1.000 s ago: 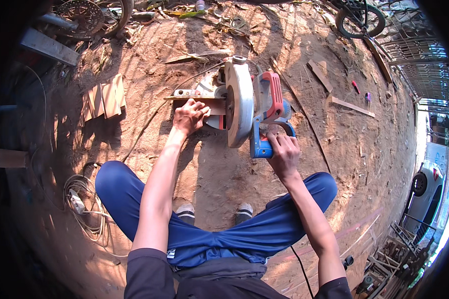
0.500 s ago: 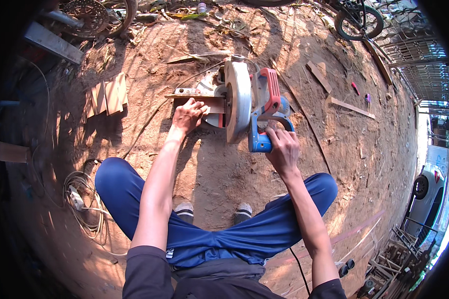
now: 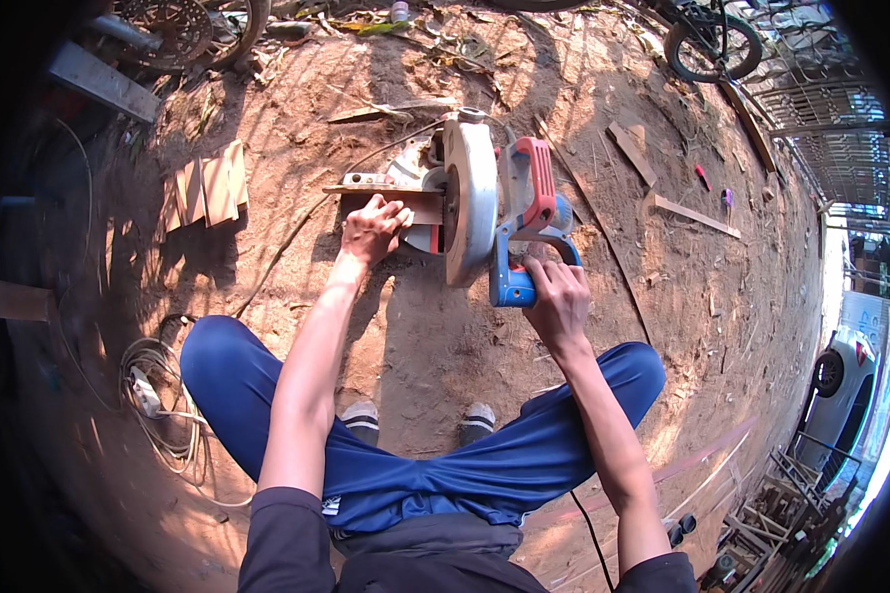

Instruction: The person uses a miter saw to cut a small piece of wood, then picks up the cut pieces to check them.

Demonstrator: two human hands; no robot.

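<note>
In front of me on the dirt ground stands a miter saw (image 3: 472, 203) with a silver blade guard, a red carrying handle and a blue grip. My right hand (image 3: 560, 296) is wrapped round the blue grip. A flat brown wooden board (image 3: 421, 205) lies against the saw's fence, its right end at the blade guard. My left hand (image 3: 375, 233) presses and grips this board with bent fingers, to the left of the guard. The blade is mostly hidden by the guard, and I cannot tell whether it touches the wood.
Several cut wooden pieces (image 3: 206, 190) lie at the left. A coiled cable with a white power strip (image 3: 145, 391) is beside my left knee. Wood strips (image 3: 697, 215), a red-handled tool (image 3: 702, 177) and a purple object (image 3: 728, 197) lie right. A wheel (image 3: 714, 47) stands far right.
The blue grip and my right hand are very slightly lower. My left hand stays on the board, and the whole view has shifted a little.
</note>
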